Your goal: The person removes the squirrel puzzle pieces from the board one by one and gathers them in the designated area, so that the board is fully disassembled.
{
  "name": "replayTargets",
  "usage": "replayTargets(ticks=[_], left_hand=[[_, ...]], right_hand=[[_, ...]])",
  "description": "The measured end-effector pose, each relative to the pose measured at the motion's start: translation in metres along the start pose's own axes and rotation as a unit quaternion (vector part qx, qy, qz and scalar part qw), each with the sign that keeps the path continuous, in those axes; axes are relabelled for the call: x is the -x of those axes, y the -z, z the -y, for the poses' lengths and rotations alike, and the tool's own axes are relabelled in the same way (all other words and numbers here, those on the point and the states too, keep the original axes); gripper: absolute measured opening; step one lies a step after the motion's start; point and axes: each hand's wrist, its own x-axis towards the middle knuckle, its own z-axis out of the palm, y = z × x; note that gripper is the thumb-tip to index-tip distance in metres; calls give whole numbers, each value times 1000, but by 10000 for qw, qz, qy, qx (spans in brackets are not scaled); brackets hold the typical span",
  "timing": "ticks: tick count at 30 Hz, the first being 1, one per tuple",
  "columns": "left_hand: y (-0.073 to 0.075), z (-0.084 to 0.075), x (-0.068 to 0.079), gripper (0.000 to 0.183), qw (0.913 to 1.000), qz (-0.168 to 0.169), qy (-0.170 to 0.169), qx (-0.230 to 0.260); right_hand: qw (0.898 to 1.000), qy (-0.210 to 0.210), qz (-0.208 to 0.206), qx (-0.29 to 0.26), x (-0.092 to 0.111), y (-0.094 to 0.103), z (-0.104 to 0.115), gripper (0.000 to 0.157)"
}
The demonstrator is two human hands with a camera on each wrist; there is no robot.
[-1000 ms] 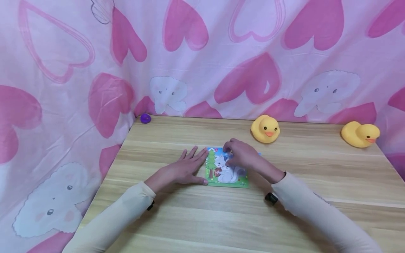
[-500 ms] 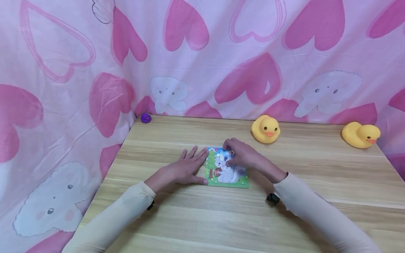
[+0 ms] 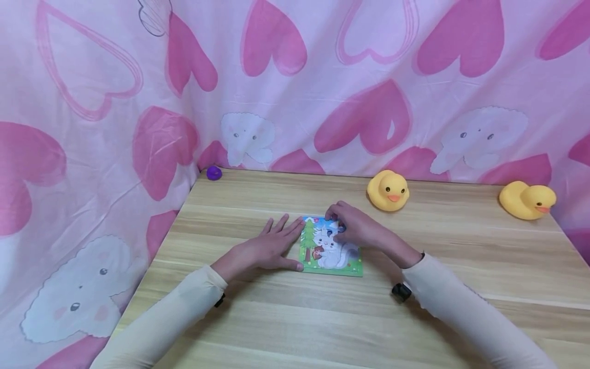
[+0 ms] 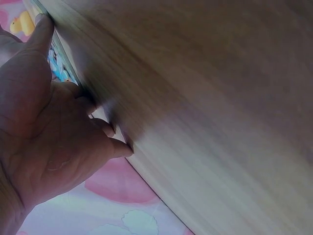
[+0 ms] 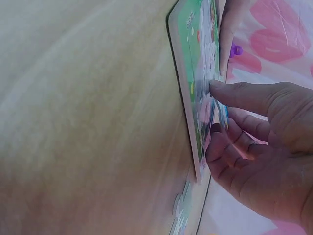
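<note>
A flat jigsaw puzzle (image 3: 331, 256) with a white squirrel, a green tree and a blue sky lies on the wooden table. My left hand (image 3: 272, 249) is spread out along its left edge, thumb and fingers straight, with the fingertips touching or very near the board. Over the upper right part of the picture is my right hand (image 3: 357, 225), fingers bent. In the right wrist view, the thumb and fingers of this hand (image 5: 264, 142) pinch a thin puzzle piece (image 5: 222, 116), slightly tilted against the board. The fingers hide much of that piece.
Two yellow rubber ducks, a middle one (image 3: 388, 190) and a right one (image 3: 527, 200), stand towards the back of the table. A small purple duck (image 3: 214, 173) is at the far left corner. A loose printed piece (image 5: 182, 210) lies beyond the board. A pink heart-patterned curtain (image 3: 286, 102) hangs behind.
The piece under my right fingers has shifted slightly on the picture, and its shiny glare is gone. My right hand has moved a little to the right; the left hand stays put.
</note>
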Motion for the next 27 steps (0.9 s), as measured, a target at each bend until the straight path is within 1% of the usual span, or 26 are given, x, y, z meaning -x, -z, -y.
replayTargets(ticks=[6,10,13,17,20,23,27], left_hand=[[1,1,1,115,10000,-6,68,15],[2,2,3,114,10000,-45,50,11],[2,1,3,114,10000,-90,4,8],[-1,1,3,114,10000,-85,-41,24],[-4,1,2,114,10000,-69,-45,7],[-5,1,1,114,10000,-73,-41,-49],[-5,2,0,113,9999,-84,-22,-104]], right_hand=[[9996,138,-178,156,-1,2,-1,48],[9984,301,-475,21,8,8,-4,48],[9975,279,-618,-193,24,16,-14,47],[9966,48,-742,-347,52,27,-37,47],[9956,-35,-885,-307,75,35,-58,48],[9952,-96,-962,-160,94,41,-77,47],[9956,-253,-903,51,107,50,-97,48]])
